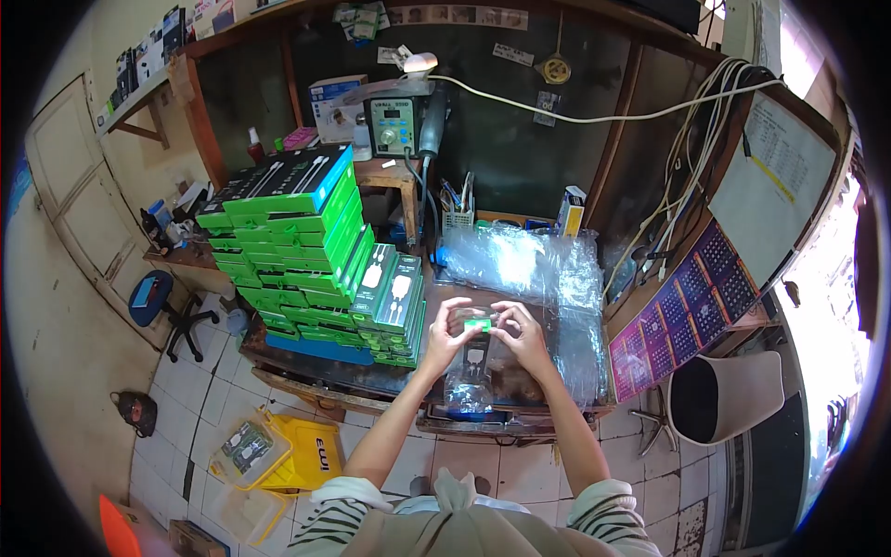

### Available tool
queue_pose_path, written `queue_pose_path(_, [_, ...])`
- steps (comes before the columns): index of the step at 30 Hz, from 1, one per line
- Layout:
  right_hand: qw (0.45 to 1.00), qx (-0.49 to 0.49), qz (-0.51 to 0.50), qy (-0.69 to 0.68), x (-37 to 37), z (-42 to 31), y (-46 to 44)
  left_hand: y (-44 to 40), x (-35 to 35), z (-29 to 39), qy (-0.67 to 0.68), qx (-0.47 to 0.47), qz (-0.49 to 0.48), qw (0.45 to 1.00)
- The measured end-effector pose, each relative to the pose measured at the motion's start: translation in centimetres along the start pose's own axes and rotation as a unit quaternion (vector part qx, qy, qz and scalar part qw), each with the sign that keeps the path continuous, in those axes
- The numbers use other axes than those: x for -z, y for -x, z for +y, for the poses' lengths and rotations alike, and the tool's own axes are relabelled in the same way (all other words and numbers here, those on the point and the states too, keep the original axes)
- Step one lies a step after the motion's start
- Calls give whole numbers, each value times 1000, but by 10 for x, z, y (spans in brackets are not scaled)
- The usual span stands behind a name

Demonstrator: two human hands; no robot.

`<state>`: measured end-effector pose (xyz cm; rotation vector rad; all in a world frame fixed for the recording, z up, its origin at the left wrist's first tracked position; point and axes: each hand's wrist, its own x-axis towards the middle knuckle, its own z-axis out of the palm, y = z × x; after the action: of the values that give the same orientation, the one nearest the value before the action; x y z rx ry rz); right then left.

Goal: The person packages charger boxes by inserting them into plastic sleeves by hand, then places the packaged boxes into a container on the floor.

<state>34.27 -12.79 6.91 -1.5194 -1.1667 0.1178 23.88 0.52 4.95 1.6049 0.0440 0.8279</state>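
In the middle of the desk lies a narrow black box (476, 356) with a bright green end and a pale picture of a charger on its face. My left hand (445, 332) is closed at the left of the green end, fingers curled, thumb and fingertips against it. From the other side, my right hand (523, 336) pinches the same end. Clear plastic wrap (470, 395) spreads under and around the near part of the box. To the left of my left hand stand smaller stacked boxes (390, 290), black on top and green along the sides.
A tall stack of green and black boxes (297, 223) fills the desk's left side. Bubble wrap (520, 260) covers the back right. Behind stands a soldering station (393, 126); a yellow container (311, 452) is on the floor, a white chair (733, 395) at right.
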Motion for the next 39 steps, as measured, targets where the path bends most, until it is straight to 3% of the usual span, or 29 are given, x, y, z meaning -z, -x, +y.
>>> queue_pose_path(2, [991, -52, -7, -125, -1, 9, 1, 5, -1, 3, 147, 50, 22, 988])
queue_pose_path(3, [991, -52, -6, -126, -3, 5, 2, 8, 0, 3, 136, 71, 29, 988])
queue_pose_path(5, [949, -111, 63, -290, -14, -4, 3, 9, -2, 0, 161, 82, 49, 982])
queue_pose_path(8, [954, -149, 47, -254, -27, 9, 8, 12, -9, -14, 168, 123, 95, 974])
queue_pose_path(10, [974, -92, 62, -197, -32, 16, 5, 9, -12, -7, 208, 117, 110, 965])
queue_pose_path(12, [961, -143, 98, -217, -32, 16, 2, 2, -14, 2, 179, 99, 123, 971])
queue_pose_path(13, [976, -109, 124, -141, -29, 2, -4, -3, -14, 10, 182, 81, 118, 973])
queue_pose_path(23, [976, -12, 160, -150, -4, -74, -51, -54, -9, 92, 165, -3, 89, 982])
queue_pose_path(30, [980, -38, 165, -102, -11, -42, -38, -45, -9, 58, 155, -2, 90, 984])
queue_pose_path(32, [973, -49, 188, -124, -22, -24, -30, -43, -11, 53, 181, 46, 110, 976])
queue_pose_path(38, [967, -114, 184, -135, -30, 10, -12, -34, -8, 25, 159, -11, 78, 984])
queue_pose_path(39, [966, -117, 185, -135, -30, 11, -11, -30, -6, 1, 50, -6, 69, 996])
